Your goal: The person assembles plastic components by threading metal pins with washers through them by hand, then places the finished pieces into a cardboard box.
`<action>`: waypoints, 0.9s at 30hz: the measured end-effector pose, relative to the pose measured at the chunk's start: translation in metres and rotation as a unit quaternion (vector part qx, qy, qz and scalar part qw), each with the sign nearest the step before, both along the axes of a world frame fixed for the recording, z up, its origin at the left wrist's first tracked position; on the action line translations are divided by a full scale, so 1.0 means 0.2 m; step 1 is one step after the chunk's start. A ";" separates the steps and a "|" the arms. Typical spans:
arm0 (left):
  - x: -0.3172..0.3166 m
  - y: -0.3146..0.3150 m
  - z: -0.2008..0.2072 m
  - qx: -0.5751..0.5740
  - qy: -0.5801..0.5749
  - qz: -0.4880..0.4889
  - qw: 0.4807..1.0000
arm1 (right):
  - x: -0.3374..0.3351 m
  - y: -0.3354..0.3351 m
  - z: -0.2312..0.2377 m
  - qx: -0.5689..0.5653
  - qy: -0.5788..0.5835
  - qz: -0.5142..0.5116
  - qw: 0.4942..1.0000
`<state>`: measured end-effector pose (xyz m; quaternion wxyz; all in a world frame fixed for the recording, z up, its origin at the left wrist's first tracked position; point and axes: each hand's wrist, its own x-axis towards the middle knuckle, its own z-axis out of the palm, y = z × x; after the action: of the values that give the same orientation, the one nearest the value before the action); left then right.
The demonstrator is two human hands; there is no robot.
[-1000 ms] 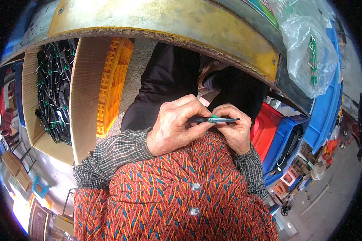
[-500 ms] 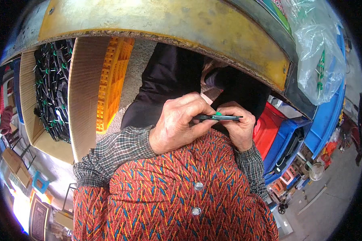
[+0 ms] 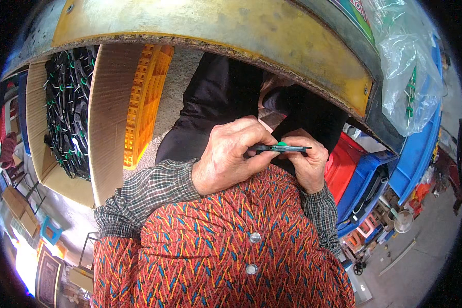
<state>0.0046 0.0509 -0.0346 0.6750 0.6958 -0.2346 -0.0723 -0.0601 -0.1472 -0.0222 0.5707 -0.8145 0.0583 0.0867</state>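
Above my lap, my left hand (image 3: 232, 154) pinches one end of a slim black piece (image 3: 295, 149) with a small green part (image 3: 282, 144) on top. The piece lies level, its narrow tip pointing right. My right hand (image 3: 310, 161) is closed at the other end, fingers curled against it beside the green part. Its fingertips are partly hidden behind the piece. What exactly the piece is, I cannot make out. To the left, an open cardboard box (image 3: 110, 113) holds a heap of similar black pieces (image 3: 69, 113) with green bits and shiny metal pins.
The worn metal-faced edge of a bench (image 3: 215, 25) curves across in front of me. An orange plastic crate (image 3: 146, 108) stands beside the box. At the right are a red bin (image 3: 344, 161), a blue bin (image 3: 362, 192) and a clear plastic bag (image 3: 410, 66) with green-and-metal pieces inside.
Both hands keep their hold on the black piece, almost still. The green part now shows slightly farther right along it. The whole view has shifted a little.
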 end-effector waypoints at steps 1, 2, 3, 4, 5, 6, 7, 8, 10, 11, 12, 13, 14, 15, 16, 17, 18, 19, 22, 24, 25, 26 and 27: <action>0.00 0.00 0.00 0.000 0.000 0.002 1.000 | 0.00 0.00 0.00 -0.002 -0.003 0.003 1.000; 0.00 0.00 0.00 0.001 0.001 0.002 1.000 | 0.01 -0.01 0.00 -0.002 -0.002 0.003 1.000; 0.00 0.00 -0.01 -0.001 0.002 0.002 1.000 | 0.00 -0.01 -0.01 -0.005 -0.001 0.005 1.000; 0.00 0.00 -0.01 -0.003 0.004 0.001 1.000 | 0.00 -0.01 -0.01 -0.008 0.000 0.006 1.000; 0.00 0.00 -0.01 -0.003 0.004 0.002 1.000 | 0.00 -0.01 -0.01 -0.008 0.000 0.006 1.000; 0.00 0.00 -0.02 -0.005 0.006 0.003 1.000 | 0.00 -0.01 -0.01 -0.010 0.000 0.006 1.000; 0.00 0.00 -0.02 -0.007 0.008 0.004 1.000 | 0.00 -0.01 -0.01 -0.011 -0.001 0.005 1.000; 0.00 0.00 -0.01 -0.007 0.008 0.004 1.000 | 0.00 -0.01 -0.01 -0.011 -0.001 0.005 1.000; 0.00 0.00 -0.01 0.001 0.018 -0.001 1.000 | 0.00 -0.01 -0.01 -0.014 -0.015 0.012 1.000; 0.00 0.00 -0.01 0.001 0.017 -0.001 1.000 | 0.00 -0.01 -0.01 -0.015 -0.015 0.011 1.000; 0.00 0.00 -0.01 -0.001 0.016 0.000 1.000 | 0.00 -0.01 0.00 -0.010 -0.008 0.010 1.000; -0.01 0.00 -0.01 -0.003 0.015 0.002 1.000 | -0.01 -0.01 0.00 -0.005 0.000 0.008 1.000; -0.01 0.00 -0.01 -0.003 0.015 0.002 1.000 | -0.01 -0.01 0.00 -0.004 0.000 0.008 1.000; -0.01 0.00 -0.01 -0.004 0.017 0.001 1.000 | -0.01 0.00 0.00 -0.002 -0.007 0.008 1.000; -0.01 0.01 -0.01 -0.004 0.018 0.001 1.000 | -0.01 0.00 0.00 -0.001 -0.014 0.007 1.000; -0.01 0.01 -0.01 -0.004 0.018 0.001 1.000 | -0.01 0.00 0.00 -0.001 -0.015 0.007 1.000; -0.01 0.01 -0.01 -0.004 0.018 0.000 1.000 | -0.01 -0.01 0.00 -0.006 -0.014 0.015 1.000; -0.01 0.01 -0.01 -0.003 0.017 0.000 1.000 | -0.01 -0.01 0.00 -0.011 -0.014 0.022 1.000; -0.01 0.01 0.00 0.003 0.021 -0.004 1.000 | -0.01 -0.01 0.00 0.010 -0.018 0.018 1.000; -0.02 0.01 0.01 0.002 0.032 -0.004 0.999 | -0.01 -0.01 0.00 0.007 -0.025 0.019 0.999; -0.02 0.01 0.01 0.001 0.044 -0.003 0.999 | -0.01 -0.01 0.00 0.005 -0.031 0.021 0.999; -0.02 0.01 0.02 0.001 0.043 -0.003 0.999 | -0.02 -0.01 0.01 0.005 -0.032 0.021 0.999; -0.01 0.02 0.03 0.009 0.051 -0.011 0.999 | -0.02 -0.01 0.01 0.006 -0.035 0.018 0.999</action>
<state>0.0017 0.0550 -0.0294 0.6788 0.6946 -0.2072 -0.1175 -0.0635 -0.1489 -0.0201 0.5755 -0.8145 0.0233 0.0688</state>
